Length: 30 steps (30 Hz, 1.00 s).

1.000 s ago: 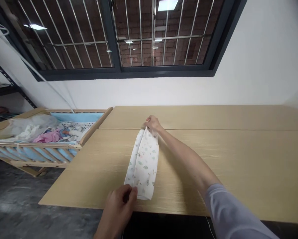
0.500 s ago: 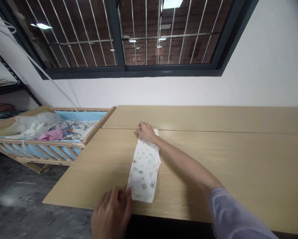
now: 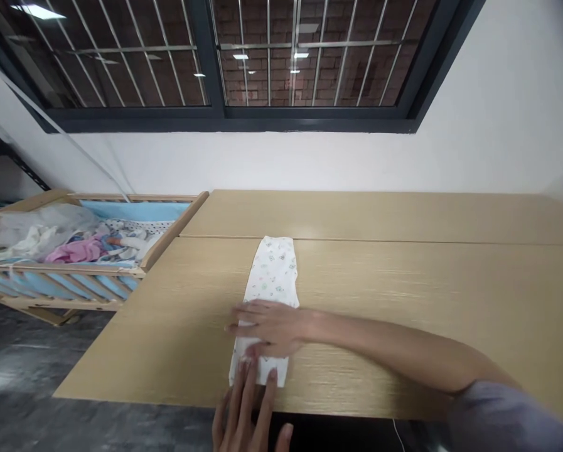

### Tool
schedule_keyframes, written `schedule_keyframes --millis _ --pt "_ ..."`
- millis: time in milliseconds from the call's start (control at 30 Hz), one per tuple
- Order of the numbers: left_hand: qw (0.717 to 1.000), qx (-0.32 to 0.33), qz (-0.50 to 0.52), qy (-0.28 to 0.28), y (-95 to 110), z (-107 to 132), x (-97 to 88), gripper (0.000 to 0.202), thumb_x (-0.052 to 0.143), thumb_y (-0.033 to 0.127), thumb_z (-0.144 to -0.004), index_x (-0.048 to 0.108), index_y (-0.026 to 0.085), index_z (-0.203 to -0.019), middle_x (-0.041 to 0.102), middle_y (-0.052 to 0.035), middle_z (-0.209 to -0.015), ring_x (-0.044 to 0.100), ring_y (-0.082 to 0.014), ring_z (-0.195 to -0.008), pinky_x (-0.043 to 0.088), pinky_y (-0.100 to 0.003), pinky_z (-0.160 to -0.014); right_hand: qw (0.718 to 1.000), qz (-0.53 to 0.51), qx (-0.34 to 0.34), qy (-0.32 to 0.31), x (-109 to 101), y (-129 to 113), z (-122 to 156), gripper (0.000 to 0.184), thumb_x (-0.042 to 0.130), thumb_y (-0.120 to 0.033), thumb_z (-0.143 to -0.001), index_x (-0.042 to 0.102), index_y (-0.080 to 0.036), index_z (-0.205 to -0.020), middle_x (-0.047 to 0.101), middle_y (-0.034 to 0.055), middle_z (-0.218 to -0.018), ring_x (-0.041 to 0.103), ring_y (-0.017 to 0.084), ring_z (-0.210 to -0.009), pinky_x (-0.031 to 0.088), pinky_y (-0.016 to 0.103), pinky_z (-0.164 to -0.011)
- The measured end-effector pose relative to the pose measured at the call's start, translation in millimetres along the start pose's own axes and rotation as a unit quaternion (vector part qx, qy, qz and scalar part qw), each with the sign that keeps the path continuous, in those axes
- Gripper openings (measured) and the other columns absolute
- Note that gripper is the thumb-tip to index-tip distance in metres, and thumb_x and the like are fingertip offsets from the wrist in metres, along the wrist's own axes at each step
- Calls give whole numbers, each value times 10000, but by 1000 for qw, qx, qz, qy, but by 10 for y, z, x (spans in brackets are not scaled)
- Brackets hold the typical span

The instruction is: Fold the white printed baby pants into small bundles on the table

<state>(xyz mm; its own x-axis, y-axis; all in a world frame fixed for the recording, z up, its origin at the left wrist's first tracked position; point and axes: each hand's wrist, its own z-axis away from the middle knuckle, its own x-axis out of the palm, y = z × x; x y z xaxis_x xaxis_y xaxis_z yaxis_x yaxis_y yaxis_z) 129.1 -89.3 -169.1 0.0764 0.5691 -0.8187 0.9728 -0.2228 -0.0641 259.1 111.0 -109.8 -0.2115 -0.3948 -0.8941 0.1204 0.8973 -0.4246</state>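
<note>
A white cloth with small green and pink prints (image 3: 274,270), long and narrow as if folded, lies flat on the wooden tabletop (image 3: 403,301). Across its lower half rests my right hand (image 3: 272,326), palm down, fingers stretched out to the left and slightly blurred. My left hand (image 3: 248,408) is at the cloth's near end by the table's front edge, its fingers spread and their tips on the fabric. Neither hand grips anything. Part of the cloth is hidden under my right hand.
Left of the table stands a wooden crib (image 3: 168,242) with blue lining, holding rumpled clothes (image 3: 81,250) and a clear plastic bag (image 3: 50,220). Behind the table is a white wall with a barred window (image 3: 225,113). The grey floor (image 3: 22,370) shows at lower left.
My right hand has moved from the cloth's far end down to its lower half and flattened out. My left hand has moved right onto the near end, fingers spread. The view has shifted slightly.
</note>
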Motion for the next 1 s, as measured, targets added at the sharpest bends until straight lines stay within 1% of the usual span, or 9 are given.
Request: schedule_keyframes --millis 333,433,533,667,733,800,867,933,1000 --pt "996 68 -47 31 -90 -104 -77 533 581 426 -850 616 256 -1354 676 -138 -1319 629 -283 -1207 405 -405 -971 973 76 210 56 -456 1553 -218 657 348 -576 -1022 277 -260 -1594 141 59 -1674 97 236 -1556 37 461 -1263" --pt "996 69 -53 32 -101 -115 -89 519 590 390 -841 623 264 -1343 683 -127 -1310 627 -275 -1207 396 -404 -976 962 97 242 78 -579 1841 -231 618 357 -523 -1029 295 -265 -1587 172 57 -1670 123 230 -1553 61 458 -1260" --pt "996 69 -53 31 -92 -112 -86 509 587 384 -849 615 280 -1346 682 -117 -1313 630 -263 -1201 393 -405 -967 959 106 245 92 -651 1927 -251 590 362 -462 -1032 327 -235 -1575 212 76 -1663 157 241 -1547 97 455 -1257" --pt "997 65 -24 35 -176 -140 -92 493 579 360 -875 594 289 -1363 683 -97 -1318 642 -255 -1179 386 -403 -956 960 100 226 130 -660 1606 -230 627 318 -478 -1043 275 -172 -1589 195 124 -1668 142 267 -1551 122 485 -1253" --pt "997 68 20 26 -294 -195 -127 475 577 311 -896 575 282 -1371 690 -69 -1310 645 -234 -1170 385 -379 -974 960 100 203 167 -637 1234 -152 626 331 -474 -1044 295 -142 -1574 219 163 -1660 173 286 -1543 184 500 -1239" --pt "995 70 76 14 -444 -272 -180 444 584 264 -914 567 250 -1358 689 -65 -1307 639 -217 -1170 390 -354 -995 963 103 160 191 -607 759 -15 533 377 -427 -1042 453 -135 -1482 353 191 -1593 309 297 -1487 290 498 -1196" --pt "989 77 125 6 -588 -347 -225 398 591 228 -925 577 220 -1322 683 -78 -1304 626 -213 -1179 397 -343 -1009 975 78 118 171 -574 254 165 389 397 -387 -1047 653 -184 -1258 543 149 -1428 504 255 -1329 414 445 -1109" --pt "982 98 159 -8 -693 -394 -241 351 598 215 -931 597 213 -1283 683 -78 -1292 620 -210 -1175 406 -334 -1013 991 43 69 107 -520 -193 360 362 399 -370 -1052 704 -195 -1139 627 111 -1305 595 211 -1193 490 382 -1017" --pt "975 127 179 -21 -743 -402 -228 330 609 248 -940 610 202 -1266 688 -83 -1275 628 -206 -1142 429 -323 -997 998 37 27 47 -419 -524 545 361 429 -399 -1040 700 -183 -1141 655 100 -1272 615 209 -1163 496 373 -1009"
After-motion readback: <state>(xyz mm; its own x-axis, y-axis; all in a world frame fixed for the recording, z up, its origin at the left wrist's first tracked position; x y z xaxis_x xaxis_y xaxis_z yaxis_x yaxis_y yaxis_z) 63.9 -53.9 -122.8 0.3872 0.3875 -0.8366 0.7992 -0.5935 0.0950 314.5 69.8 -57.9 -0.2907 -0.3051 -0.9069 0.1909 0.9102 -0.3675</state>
